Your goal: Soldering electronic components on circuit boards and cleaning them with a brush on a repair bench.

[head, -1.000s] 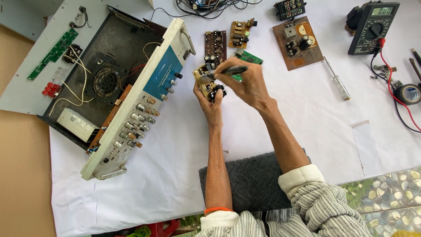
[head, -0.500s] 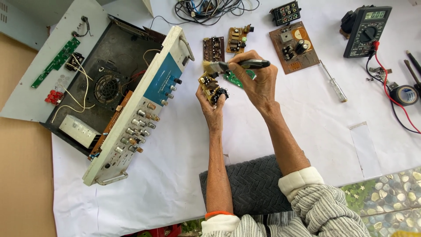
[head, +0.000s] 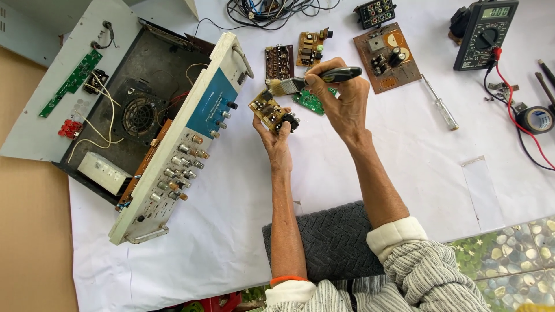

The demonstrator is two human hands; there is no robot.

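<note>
The left hand point(head: 276, 137) gripped a small circuit board point(head: 269, 110) above the desk point(head: 358, 173), just right of the opened amplifier point(head: 173, 133). The right hand point(head: 341, 95), closed on a brush point(head: 312, 81), lay up-right of the board, bristles pointing left onto its upper edge.

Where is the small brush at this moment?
In the head view, the small brush is in the right hand, upper centre, its bristles touching the small circuit board held by the left hand.
</note>
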